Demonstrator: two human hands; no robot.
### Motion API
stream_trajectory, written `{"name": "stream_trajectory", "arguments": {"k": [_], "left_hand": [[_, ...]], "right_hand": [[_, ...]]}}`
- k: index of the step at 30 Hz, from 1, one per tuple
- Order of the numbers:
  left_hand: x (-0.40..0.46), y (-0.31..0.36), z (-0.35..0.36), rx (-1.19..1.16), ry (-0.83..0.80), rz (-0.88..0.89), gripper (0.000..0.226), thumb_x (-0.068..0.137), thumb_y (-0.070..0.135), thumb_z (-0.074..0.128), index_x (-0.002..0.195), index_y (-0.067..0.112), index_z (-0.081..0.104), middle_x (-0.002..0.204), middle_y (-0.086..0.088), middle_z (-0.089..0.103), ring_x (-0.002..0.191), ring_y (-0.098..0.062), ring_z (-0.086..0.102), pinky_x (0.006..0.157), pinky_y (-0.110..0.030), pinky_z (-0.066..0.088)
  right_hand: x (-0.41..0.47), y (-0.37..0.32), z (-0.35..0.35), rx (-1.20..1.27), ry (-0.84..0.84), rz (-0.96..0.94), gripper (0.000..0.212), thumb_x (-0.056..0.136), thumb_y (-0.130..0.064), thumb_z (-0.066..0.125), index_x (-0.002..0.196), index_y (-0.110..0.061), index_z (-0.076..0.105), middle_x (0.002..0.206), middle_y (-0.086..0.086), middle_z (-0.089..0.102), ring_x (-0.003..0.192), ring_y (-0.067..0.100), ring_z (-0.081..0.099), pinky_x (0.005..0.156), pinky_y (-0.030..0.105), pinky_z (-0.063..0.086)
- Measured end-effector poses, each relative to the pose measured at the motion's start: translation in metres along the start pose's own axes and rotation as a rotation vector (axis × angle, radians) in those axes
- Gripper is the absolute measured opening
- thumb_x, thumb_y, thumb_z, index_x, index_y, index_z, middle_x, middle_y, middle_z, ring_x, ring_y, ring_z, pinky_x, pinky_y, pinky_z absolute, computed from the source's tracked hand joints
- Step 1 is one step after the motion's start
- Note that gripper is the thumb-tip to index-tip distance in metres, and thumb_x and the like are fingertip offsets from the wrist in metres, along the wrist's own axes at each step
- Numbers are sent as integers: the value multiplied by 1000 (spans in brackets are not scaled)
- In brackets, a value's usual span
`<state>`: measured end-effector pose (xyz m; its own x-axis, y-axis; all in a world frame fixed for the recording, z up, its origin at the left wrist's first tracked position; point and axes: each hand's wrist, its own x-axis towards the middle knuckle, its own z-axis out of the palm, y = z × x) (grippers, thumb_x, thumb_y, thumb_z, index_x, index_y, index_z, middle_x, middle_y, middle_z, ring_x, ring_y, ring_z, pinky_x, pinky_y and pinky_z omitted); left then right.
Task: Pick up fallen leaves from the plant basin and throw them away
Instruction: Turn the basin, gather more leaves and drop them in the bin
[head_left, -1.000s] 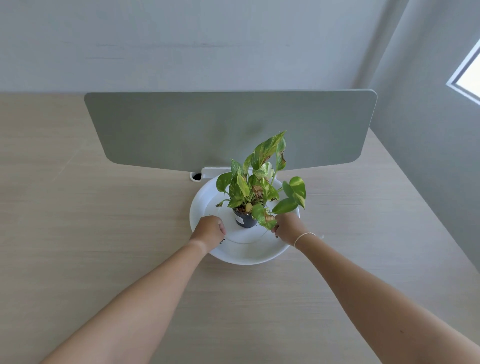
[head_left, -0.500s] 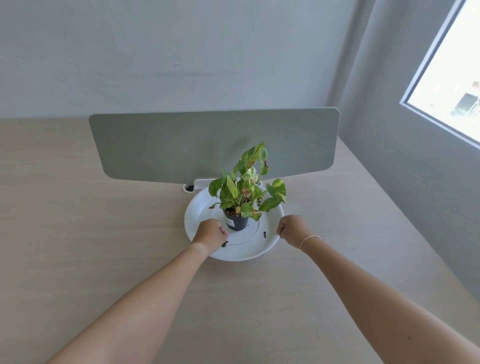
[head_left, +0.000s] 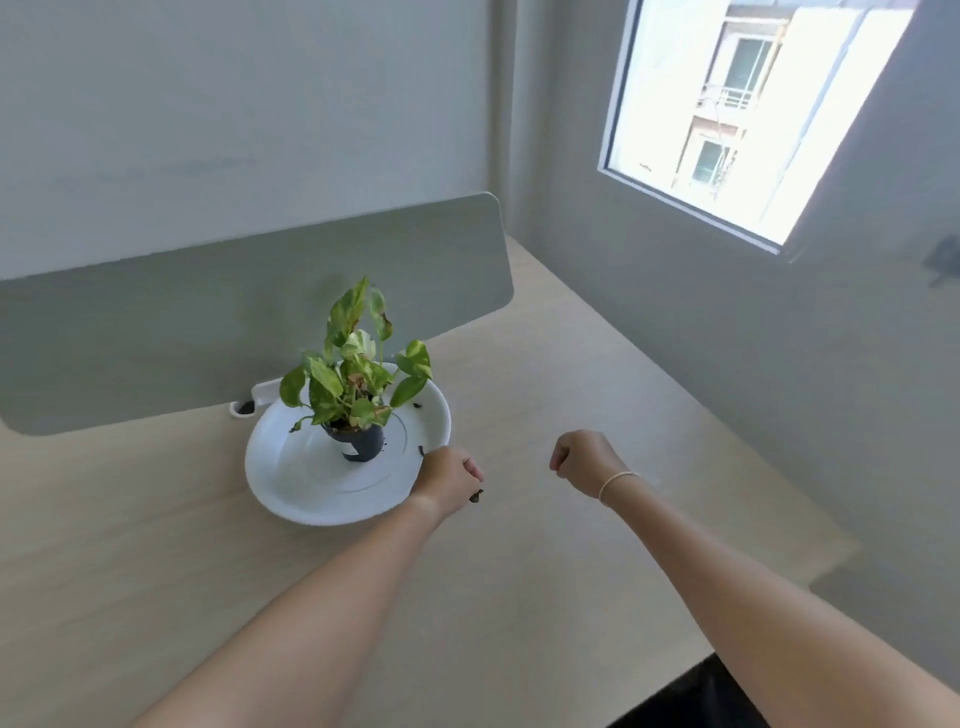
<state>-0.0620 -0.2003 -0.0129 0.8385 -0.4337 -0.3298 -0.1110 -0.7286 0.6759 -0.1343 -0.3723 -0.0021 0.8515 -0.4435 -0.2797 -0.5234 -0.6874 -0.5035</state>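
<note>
A small green plant in a dark pot (head_left: 358, 441) stands in a round white basin (head_left: 291, 473) on the wooden desk. Two dark leaf scraps lie in the basin, one at its right side (head_left: 416, 404) and one near its front right rim (head_left: 421, 450). My left hand (head_left: 448, 480) is a fist just past the basin's right rim, and a dark dried leaf (head_left: 476, 496) pokes out beneath it. My right hand (head_left: 584, 462) is a closed fist above the bare desk, well right of the basin. Nothing shows inside it.
A grey divider panel (head_left: 208, 312) stands behind the basin, with a white bracket (head_left: 249, 402) at its foot. A grey wall with a bright window (head_left: 727, 114) runs along the desk's right side. The desk's near right edge (head_left: 727, 644) drops to a dark floor.
Both fists have pulled away from the basin toward the right, the left one clearing the rim. My view has swung right, bringing the window into sight.
</note>
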Motion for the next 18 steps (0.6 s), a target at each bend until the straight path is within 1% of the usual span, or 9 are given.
{"name": "stream_trajectory", "arguments": {"k": [1, 4, 6, 8, 10, 13, 15, 16, 18], "left_hand": [[0, 9, 8, -2, -16, 19, 32, 83, -1, 50, 60, 21, 53, 68, 4, 57, 61, -6, 52, 47, -18, 38], [-5, 49, 50, 9, -123, 116, 34, 81, -4, 48, 58, 20, 52, 73, -4, 61, 65, -15, 56, 45, -18, 37], [-12, 73, 80, 18, -207, 181, 34, 81, -5, 47, 58, 20, 52, 68, -1, 59, 59, -11, 56, 38, -13, 37], [-23, 97, 111, 21, -296, 246, 34, 81, -6, 46, 59, 19, 52, 62, 3, 56, 54, -4, 54, 31, -5, 32], [-36, 117, 143, 39, -376, 313, 33, 80, -6, 47, 59, 19, 53, 62, 4, 56, 54, -4, 55, 31, -3, 31], [-56, 137, 186, 68, -477, 404, 32, 80, -6, 50, 61, 18, 56, 70, -1, 60, 62, -13, 60, 43, -7, 40], [-70, 146, 211, 102, -523, 454, 24, 81, -5, 52, 70, 12, 66, 84, -10, 66, 76, -18, 61, 60, -17, 44], [-78, 148, 225, 128, -545, 486, 21, 81, -3, 53, 78, 6, 71, 90, -13, 69, 81, -19, 61, 66, -18, 43], [-91, 150, 247, 171, -586, 539, 20, 81, -1, 55, 87, 2, 73, 99, -13, 71, 84, -19, 61, 69, -18, 43]], "right_hand": [[-4, 10, -4, 13, 12, 28, 32, 83, 11, 42, 86, -4, 71, 85, 10, 57, 76, 22, 53, 67, 24, 41], [-32, 62, -23, 47, 74, 158, 30, 83, 10, 45, 86, -3, 72, 94, 18, 66, 78, 21, 54, 68, 23, 40], [-55, 95, -35, 82, 130, 245, 28, 82, 10, 47, 90, 0, 72, 104, 20, 69, 80, 23, 56, 68, 22, 39], [-80, 129, -45, 104, 180, 331, 27, 83, 8, 48, 94, 1, 72, 108, 20, 69, 92, 30, 62, 71, 26, 42], [-107, 160, -52, 117, 206, 420, 27, 84, 6, 48, 96, 0, 72, 112, 19, 69, 107, 30, 62, 85, 28, 45], [-144, 197, -56, 191, 282, 549, 29, 83, 8, 46, 80, -4, 72, 112, 19, 70, 109, 31, 62, 93, 28, 46], [-167, 214, -52, 260, 324, 636, 28, 81, 10, 45, 88, 5, 72, 111, 19, 70, 106, 32, 64, 92, 30, 49], [-179, 222, -48, 285, 339, 684, 29, 81, 10, 45, 91, 6, 72, 110, 18, 71, 103, 31, 64, 89, 28, 50], [-196, 237, -37, 320, 347, 746, 30, 81, 9, 46, 79, -5, 72, 97, 14, 70, 94, 27, 64, 77, 22, 46]]}}
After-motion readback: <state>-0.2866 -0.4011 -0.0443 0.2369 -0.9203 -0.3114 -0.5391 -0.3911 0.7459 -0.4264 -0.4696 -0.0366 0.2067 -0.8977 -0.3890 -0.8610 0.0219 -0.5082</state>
